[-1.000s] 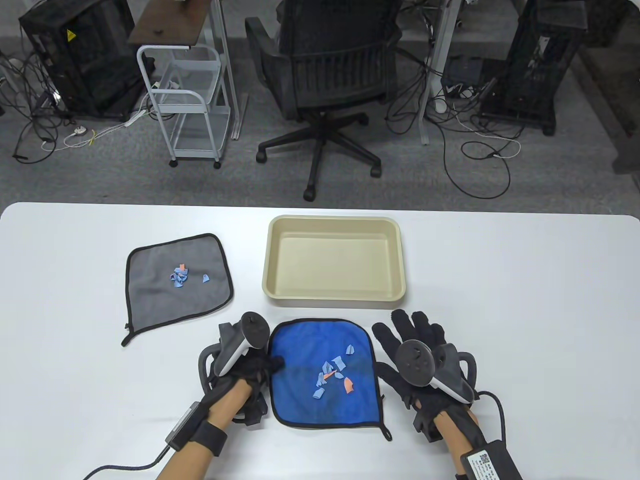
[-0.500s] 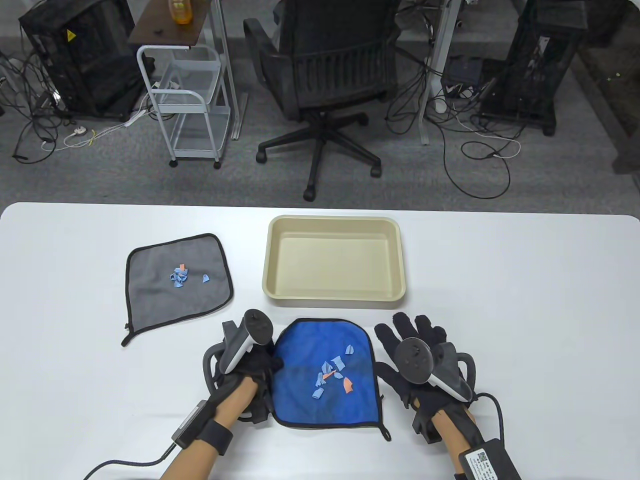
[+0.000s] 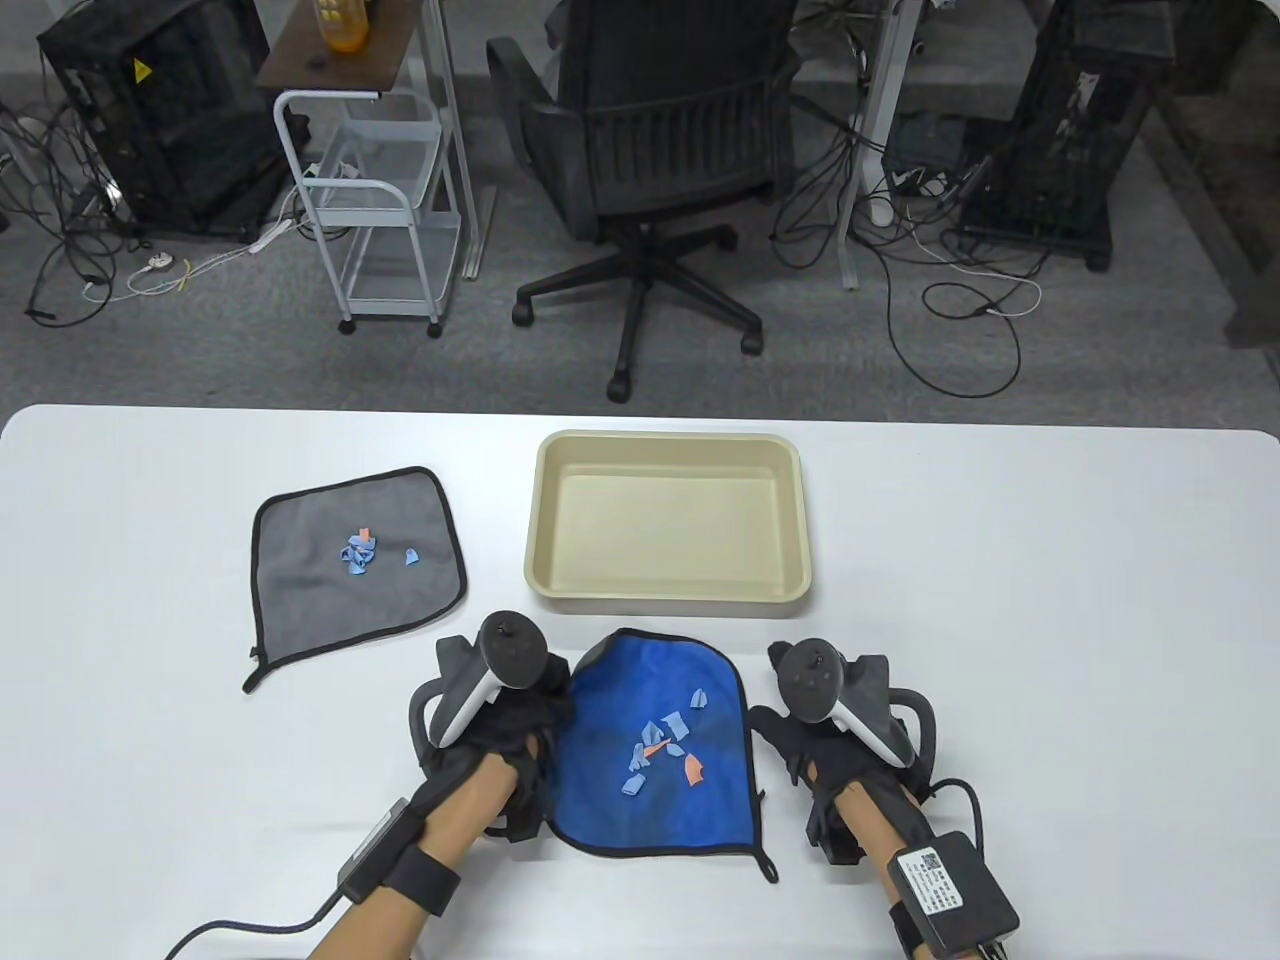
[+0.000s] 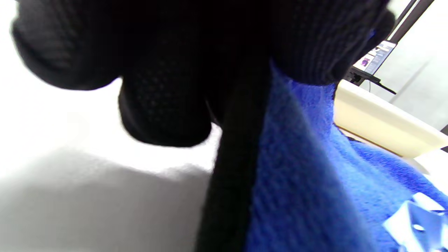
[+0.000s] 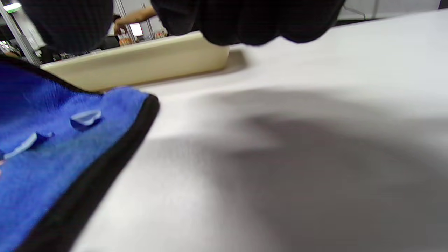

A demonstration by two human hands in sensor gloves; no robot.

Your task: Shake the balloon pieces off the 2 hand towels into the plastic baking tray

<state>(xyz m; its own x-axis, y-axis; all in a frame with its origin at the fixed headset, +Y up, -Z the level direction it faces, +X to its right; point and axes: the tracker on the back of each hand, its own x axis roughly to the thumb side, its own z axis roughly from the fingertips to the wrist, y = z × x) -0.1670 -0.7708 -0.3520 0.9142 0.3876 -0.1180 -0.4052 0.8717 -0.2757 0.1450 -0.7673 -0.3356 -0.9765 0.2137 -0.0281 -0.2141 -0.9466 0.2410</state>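
My left hand [image 3: 530, 715] pinches the left edge of the blue hand towel [image 3: 660, 800] and holds that side raised off the table; the left wrist view shows the fingers [image 4: 164, 105] closed on its black hem. Blue and orange balloon pieces [image 3: 655, 755] lie in its middle. My right hand [image 3: 790, 735] sits just right of the towel with fingers [image 5: 252, 21] curled above the bare table, holding nothing. The grey hand towel [image 3: 340, 600] lies flat at the left with several balloon pieces [image 3: 362, 553]. The beige plastic tray [image 3: 665, 438] stands just beyond the blue towel.
The white table [image 3: 1050, 600] is bare to the right of the tray and hands. An office chair [image 3: 660, 150] and a white wire cart [image 3: 370, 200] stand on the floor past the far edge.
My left hand has lifted the blue towel's left edge, so that side now bulges upward. My right hand's outstretched fingers have curled in and the hand has pulled back a little.
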